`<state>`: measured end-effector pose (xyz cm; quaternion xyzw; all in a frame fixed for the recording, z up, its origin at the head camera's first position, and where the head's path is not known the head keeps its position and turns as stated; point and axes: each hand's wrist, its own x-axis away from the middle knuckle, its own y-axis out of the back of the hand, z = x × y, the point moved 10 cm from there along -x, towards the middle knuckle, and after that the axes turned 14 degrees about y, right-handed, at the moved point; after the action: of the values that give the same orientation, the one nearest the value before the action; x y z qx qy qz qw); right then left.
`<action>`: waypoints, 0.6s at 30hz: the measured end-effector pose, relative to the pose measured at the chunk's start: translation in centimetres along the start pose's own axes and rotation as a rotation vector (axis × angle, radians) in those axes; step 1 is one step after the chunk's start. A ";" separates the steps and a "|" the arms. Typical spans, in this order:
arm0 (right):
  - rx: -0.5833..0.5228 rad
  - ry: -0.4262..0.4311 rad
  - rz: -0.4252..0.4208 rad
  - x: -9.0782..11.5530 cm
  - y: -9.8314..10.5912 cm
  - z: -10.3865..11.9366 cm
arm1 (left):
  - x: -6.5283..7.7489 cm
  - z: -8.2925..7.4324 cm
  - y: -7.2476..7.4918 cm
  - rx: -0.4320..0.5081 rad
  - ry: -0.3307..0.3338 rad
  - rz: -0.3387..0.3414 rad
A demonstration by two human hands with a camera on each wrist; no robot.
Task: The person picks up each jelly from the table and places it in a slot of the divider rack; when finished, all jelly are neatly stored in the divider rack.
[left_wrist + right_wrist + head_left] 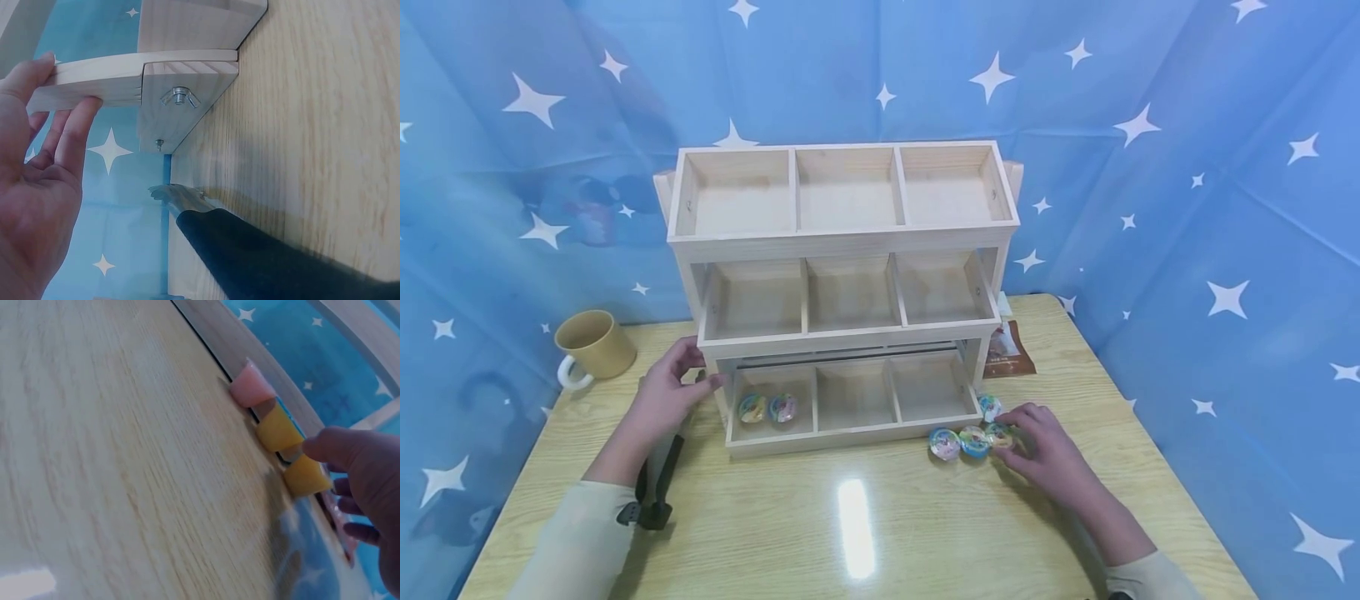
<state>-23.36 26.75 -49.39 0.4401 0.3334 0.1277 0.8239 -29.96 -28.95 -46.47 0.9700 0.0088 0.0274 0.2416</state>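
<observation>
A pale wooden three-tier rack with divided trays stands at the back of the table. My left hand grips its left side post, thumb on one face and fingers on the other. Several small jelly cups with printed lids stand by the rack's lower right corner, among them a pink jelly cup and a yellow jelly cup. My right hand holds the rightmost yellow jelly cup between thumb and fingers, low at the tabletop. Two more jelly cups sit in the bottom-left compartment.
A tan mug with a white handle stands at the back left. Beside my left forearm lies a long black and grey object. A brown packet lies behind the rack's right side. A starry blue curtain surrounds the table.
</observation>
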 end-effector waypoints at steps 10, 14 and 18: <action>0.058 0.021 -0.027 0.1 0.5 0.0 | 0.0 0.1 0.0 0.000 0.009 0.007; 0.045 0.014 -0.060 0.1 1.2 0.2 | 0.0 0.1 -0.1 0.004 -0.004 0.007; 0.019 0.028 -0.106 -0.3 2.0 0.7 | -0.1 0.1 -0.1 0.002 -0.019 0.004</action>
<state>-22.95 27.29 -47.38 0.4278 0.3690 0.0871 0.8205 -30.03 -28.87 -46.62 0.9704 0.0044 0.0186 0.2406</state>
